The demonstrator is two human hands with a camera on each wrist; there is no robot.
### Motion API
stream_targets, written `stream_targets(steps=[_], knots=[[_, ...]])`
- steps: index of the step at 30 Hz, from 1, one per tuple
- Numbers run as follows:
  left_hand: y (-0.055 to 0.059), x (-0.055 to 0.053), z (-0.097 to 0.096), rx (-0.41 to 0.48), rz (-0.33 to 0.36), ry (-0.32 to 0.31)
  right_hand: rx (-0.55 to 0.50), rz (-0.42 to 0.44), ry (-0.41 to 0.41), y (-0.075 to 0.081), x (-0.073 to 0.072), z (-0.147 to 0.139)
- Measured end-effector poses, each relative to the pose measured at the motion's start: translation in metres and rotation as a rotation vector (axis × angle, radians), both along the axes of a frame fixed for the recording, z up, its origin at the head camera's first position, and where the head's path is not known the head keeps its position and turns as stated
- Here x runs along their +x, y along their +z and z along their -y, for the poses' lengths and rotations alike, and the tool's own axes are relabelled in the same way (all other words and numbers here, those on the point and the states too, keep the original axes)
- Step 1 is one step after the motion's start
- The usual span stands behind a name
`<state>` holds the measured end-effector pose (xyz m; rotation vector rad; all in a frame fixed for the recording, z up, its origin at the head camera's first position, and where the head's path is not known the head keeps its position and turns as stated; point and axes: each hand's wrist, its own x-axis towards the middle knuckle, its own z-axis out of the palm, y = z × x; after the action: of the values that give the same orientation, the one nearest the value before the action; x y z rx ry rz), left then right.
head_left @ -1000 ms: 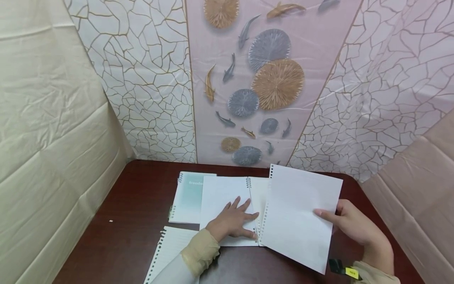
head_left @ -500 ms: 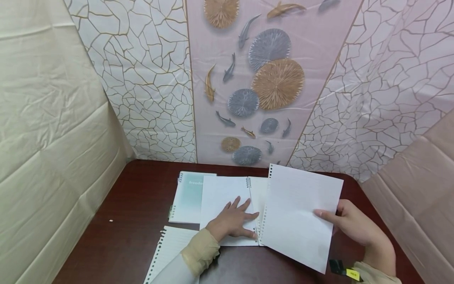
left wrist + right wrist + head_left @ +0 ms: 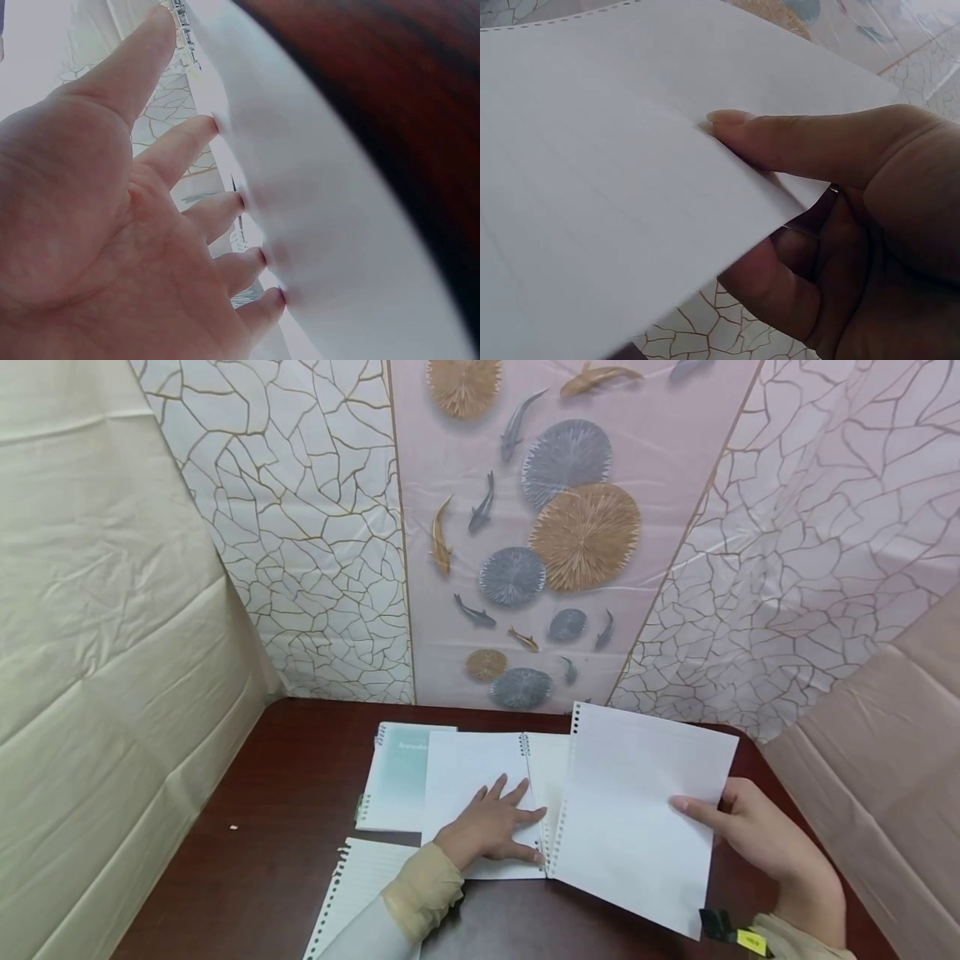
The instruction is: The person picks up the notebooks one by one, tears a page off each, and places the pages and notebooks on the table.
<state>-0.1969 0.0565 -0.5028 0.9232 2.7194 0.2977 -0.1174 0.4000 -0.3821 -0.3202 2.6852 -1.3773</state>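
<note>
An open spiral notebook lies flat on the dark table. My left hand presses on its left page with spread fingers, thumb near the binding; in the left wrist view the fingertips touch the white page. My right hand pinches a white sheet of paper by its right edge, thumb on top and fingers underneath. The sheet is raised and tilted over the notebook's right side. A row of punched holes runs down its left edge, its top corner apart from the binding; its lower corner lies close to the coil.
A green-and-white notebook lies partly under the open one on the left. Nearer the front, a torn-edged lined sheet lies partly beneath my left forearm. A tiny white scrap sits on the table. Cloth walls surround it.
My right hand has shifted slightly to the right, drawing the sheet the same way; its top edge is a little higher. My left hand stays in place on the page.
</note>
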Motion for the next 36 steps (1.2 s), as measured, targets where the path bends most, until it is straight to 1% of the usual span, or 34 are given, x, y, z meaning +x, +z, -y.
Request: stream_targets(steps=[3, 9, 11, 13, 17, 22, 27, 31, 36], knots=[[-0.0001, 0.0, 0.0001, 0.001, -0.003, -0.002, -0.007, -0.024, 0.009, -0.0013, -0.0016, -0.0008], [0.0006, 0.0001, 0.0002, 0.0, -0.01, -0.004, -0.004, -0.039, -0.02, -0.0018, -0.0021, -0.0014], [0.0004, 0.0, 0.0002, 0.0, -0.011, -0.004, -0.003, -0.049, -0.014, -0.0013, -0.0022, -0.002], [0.0, -0.0001, 0.0001, 0.002, -0.012, -0.003, -0.006, -0.065, -0.017, -0.0007, -0.0019, -0.0016], [-0.0006, 0.0, -0.0005, 0.004, -0.013, 0.0, 0.003, -0.129, -0.034, -0.0001, -0.0016, -0.0012], [-0.001, -0.0001, -0.0012, 0.0, -0.014, 0.004, 0.026, -0.195, -0.089, 0.0001, -0.0021, -0.0019], [-0.0013, -0.0005, -0.0013, -0.004, -0.01, 0.004, 0.053, -0.225, -0.172, 0.0008, -0.0033, -0.003], [-0.001, -0.0005, -0.0014, -0.008, -0.009, 0.002, 0.043, -0.256, -0.236, 0.0006, -0.004, -0.0034], [-0.0004, 0.0003, -0.0013, -0.013, 0.0, 0.005, 0.017, -0.328, -0.321, -0.0013, -0.0038, -0.0023]])
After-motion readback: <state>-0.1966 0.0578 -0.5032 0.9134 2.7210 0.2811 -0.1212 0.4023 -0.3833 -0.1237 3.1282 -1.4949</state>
